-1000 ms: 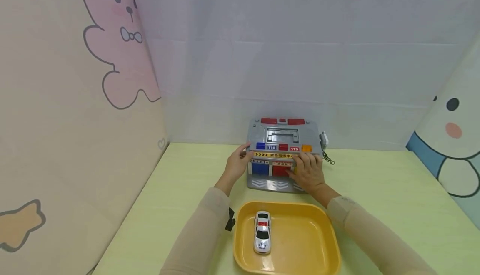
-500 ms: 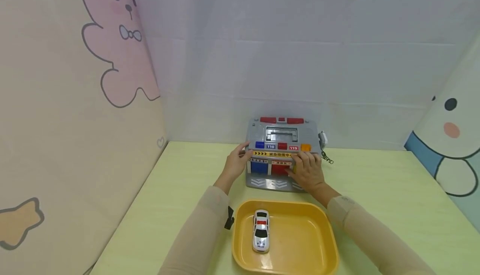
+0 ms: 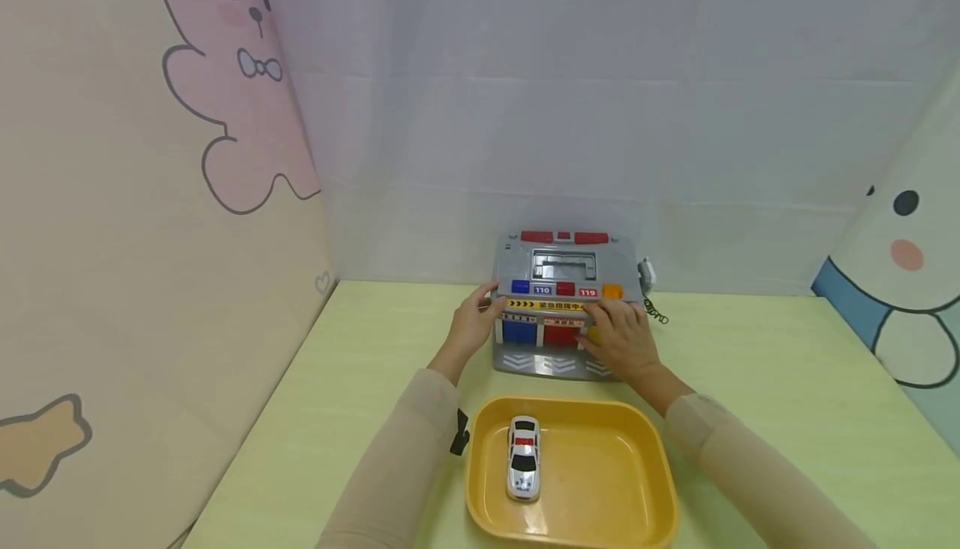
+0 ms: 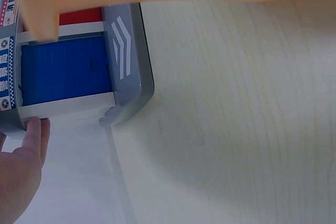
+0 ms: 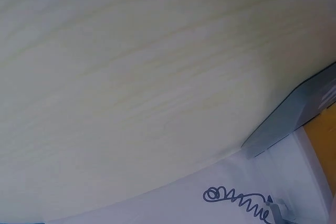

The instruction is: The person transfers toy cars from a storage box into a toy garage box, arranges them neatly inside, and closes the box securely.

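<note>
A grey toy police and fire station stands at the back of the table, with a blue door, a red door and a partly covered yellow door. My left hand touches its left side; in the left wrist view its fingertips lie against the white side wall. Over the front right lies my right hand, its fingers on the strip above the doors and its thumb low near the red door. In the right wrist view that hand is barely visible.
Nearer the body is a yellow tray with a white toy police car in its left part. A white handset hangs at the station's right on a dark coiled cord. A pale curtain closes off the back.
My right hand and forearm have shifted slightly to the right, and more of the yellow door shows. My left hand stays at the station's left side.
</note>
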`<state>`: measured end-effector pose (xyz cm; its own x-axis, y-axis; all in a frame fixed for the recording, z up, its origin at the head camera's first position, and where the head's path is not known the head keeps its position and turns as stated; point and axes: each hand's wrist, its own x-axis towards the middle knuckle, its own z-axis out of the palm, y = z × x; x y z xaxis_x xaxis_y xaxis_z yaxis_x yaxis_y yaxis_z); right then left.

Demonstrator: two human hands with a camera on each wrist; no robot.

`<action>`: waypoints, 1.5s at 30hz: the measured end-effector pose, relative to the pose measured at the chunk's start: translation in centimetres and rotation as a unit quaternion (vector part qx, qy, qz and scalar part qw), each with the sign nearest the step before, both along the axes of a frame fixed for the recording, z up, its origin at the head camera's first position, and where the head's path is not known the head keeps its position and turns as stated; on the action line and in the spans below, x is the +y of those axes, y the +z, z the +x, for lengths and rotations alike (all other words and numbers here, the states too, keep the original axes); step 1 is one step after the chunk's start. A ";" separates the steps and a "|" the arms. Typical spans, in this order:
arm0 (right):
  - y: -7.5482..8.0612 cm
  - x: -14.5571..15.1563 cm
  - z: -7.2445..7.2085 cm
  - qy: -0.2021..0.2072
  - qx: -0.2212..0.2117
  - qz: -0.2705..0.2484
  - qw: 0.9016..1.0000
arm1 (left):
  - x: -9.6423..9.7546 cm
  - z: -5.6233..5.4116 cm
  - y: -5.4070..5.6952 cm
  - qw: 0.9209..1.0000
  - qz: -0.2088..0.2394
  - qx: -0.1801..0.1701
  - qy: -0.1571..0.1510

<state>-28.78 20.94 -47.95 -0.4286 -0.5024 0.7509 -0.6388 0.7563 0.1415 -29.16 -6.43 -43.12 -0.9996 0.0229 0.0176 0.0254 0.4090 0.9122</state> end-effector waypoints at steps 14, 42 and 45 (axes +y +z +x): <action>0.6 0.1 1.0 -0.038 -0.063 -0.044 0.996 | 0.0 0.1 0.1 1.000 -0.001 0.003 0.000; 2.2 0.7 1.5 -0.098 -0.198 -0.244 0.944 | -0.2 -0.3 -0.1 1.000 -0.016 0.008 -0.012; 2.2 0.8 1.6 -0.098 -0.209 -0.257 0.938 | -0.2 -0.3 0.0 1.000 -0.019 0.005 -0.012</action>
